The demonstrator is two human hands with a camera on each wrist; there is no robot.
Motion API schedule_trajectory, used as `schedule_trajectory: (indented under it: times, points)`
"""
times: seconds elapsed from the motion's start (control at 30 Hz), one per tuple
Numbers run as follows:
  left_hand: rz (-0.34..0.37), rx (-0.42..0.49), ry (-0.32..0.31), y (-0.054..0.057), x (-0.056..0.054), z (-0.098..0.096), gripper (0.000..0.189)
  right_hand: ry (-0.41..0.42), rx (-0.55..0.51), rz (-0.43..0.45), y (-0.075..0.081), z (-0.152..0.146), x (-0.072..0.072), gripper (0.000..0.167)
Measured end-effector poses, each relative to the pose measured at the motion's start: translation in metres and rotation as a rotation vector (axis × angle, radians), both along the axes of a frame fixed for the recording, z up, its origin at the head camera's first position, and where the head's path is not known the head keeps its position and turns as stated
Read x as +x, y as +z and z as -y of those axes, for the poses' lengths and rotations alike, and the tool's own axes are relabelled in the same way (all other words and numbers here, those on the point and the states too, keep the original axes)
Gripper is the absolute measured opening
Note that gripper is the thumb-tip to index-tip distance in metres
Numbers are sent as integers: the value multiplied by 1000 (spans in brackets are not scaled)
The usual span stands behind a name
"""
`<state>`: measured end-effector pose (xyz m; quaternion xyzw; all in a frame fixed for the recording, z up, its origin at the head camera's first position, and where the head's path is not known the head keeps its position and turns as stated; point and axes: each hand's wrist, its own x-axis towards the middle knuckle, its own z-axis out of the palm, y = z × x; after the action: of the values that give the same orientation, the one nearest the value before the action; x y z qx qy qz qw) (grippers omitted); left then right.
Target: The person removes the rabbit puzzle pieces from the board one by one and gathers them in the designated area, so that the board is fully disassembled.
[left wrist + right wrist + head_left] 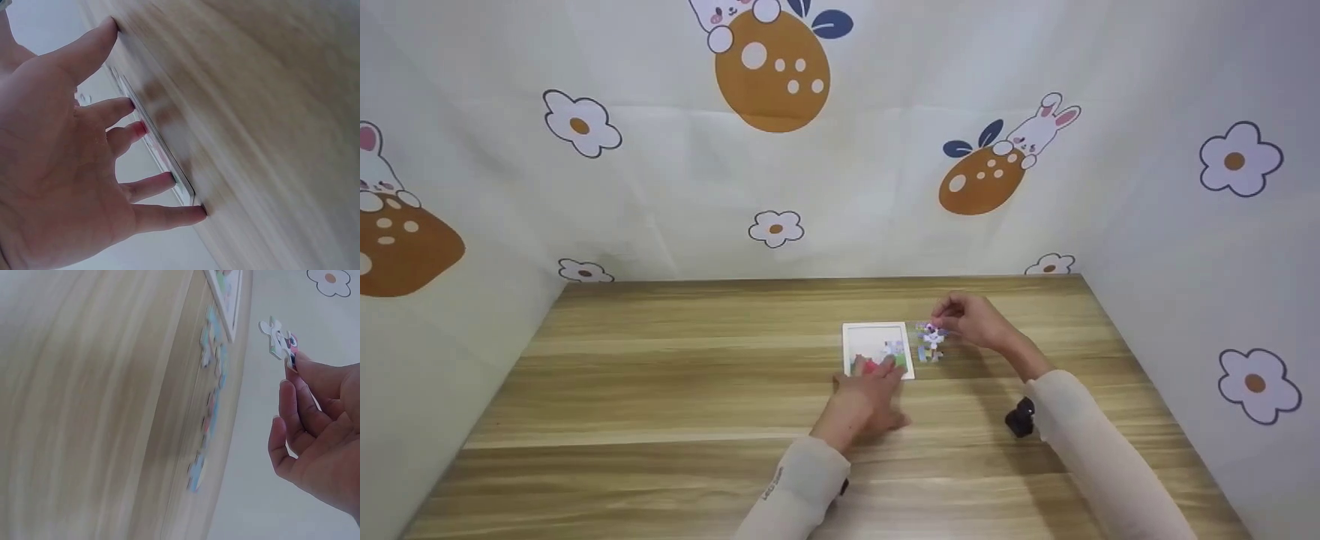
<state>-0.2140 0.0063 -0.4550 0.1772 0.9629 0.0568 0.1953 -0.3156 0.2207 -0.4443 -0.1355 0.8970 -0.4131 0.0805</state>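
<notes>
A white square puzzle frame (874, 325) lies on the table, with a few joined pieces (894, 349) in its lower part. My left hand (864, 401) rests on its near side, fingers spread and straight. In the left wrist view, some fingertips (138, 128) of the left hand touch the frame and pieces, while the thumb and little finger reach the table. Beside the frame, my right hand (976, 321) pinches a puzzle piece (275, 340) between thumb and forefinger, above the table. Below it lie several loose puzzle pieces (211, 410) with coloured print.
The wood-grain table (675, 375) runs back to a pale curtain (660, 187) printed with rabbits and flowers, which also hangs at both sides. A black device (1020, 418) sits at my right wrist.
</notes>
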Motion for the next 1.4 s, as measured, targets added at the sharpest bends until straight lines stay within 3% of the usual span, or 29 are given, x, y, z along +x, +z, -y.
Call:
schedule_trajectory:
  times: [0.37, 0.67, 0.93, 1.23, 1.4]
  points:
    - [6, 4, 5, -1, -1, 0, 81, -11, 91, 25, -10, -26, 1, 8]
    - [13, 17, 15, -1, 0, 0, 80, -9, 127, 77, -18, -31, 0, 7]
    - [26, 57, -24, -1, 1, 5, 76, -39, 164, 59, -26, -31, -1, 9]
    - [79, 142, -71, -3, 0, 16, 74, -52, 178, 45, -25, -27, 1, 8]
    - [85, 146, -77, -4, 0, 19, 72, -70, 181, 45, -22, -23, 1, 9]
